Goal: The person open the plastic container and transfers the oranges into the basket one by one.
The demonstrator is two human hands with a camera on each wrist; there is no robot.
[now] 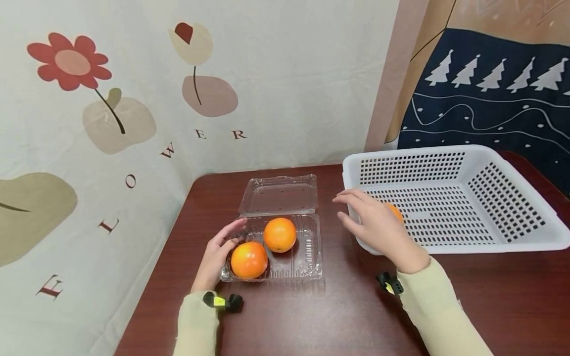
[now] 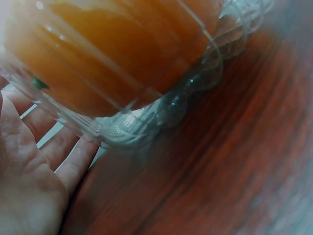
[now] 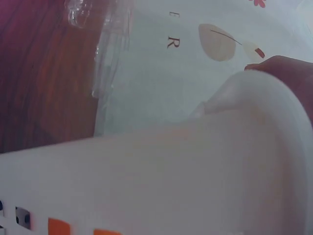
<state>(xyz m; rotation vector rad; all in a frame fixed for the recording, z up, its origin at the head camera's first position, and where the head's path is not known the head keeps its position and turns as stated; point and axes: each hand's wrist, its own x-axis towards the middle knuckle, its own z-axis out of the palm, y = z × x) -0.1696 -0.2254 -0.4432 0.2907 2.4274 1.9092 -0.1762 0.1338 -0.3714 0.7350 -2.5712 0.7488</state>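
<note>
A clear plastic clamshell box (image 1: 307, 252) lies on the table with its lid (image 1: 280, 194) folded back. Inside it are two oranges, one (image 1: 249, 260) at the front left and another (image 1: 279, 235) behind it. My left hand (image 1: 216, 257) rests along the box's left side, fingers extended against the clear wall, as the left wrist view also shows. Over the left rim of a white basket (image 1: 445, 248) hovers my right hand (image 1: 378, 225), fingers spread a little and nothing in them. Partly hidden behind that hand, an orange (image 1: 394, 212) sits in the basket.
The dark red-brown table (image 1: 320, 316) ends at a pale wall hanging (image 1: 289, 99) printed with flowers and letters. A navy cloth with white trees (image 1: 490, 109) hangs behind the basket. Each wrist wears a dark strap.
</note>
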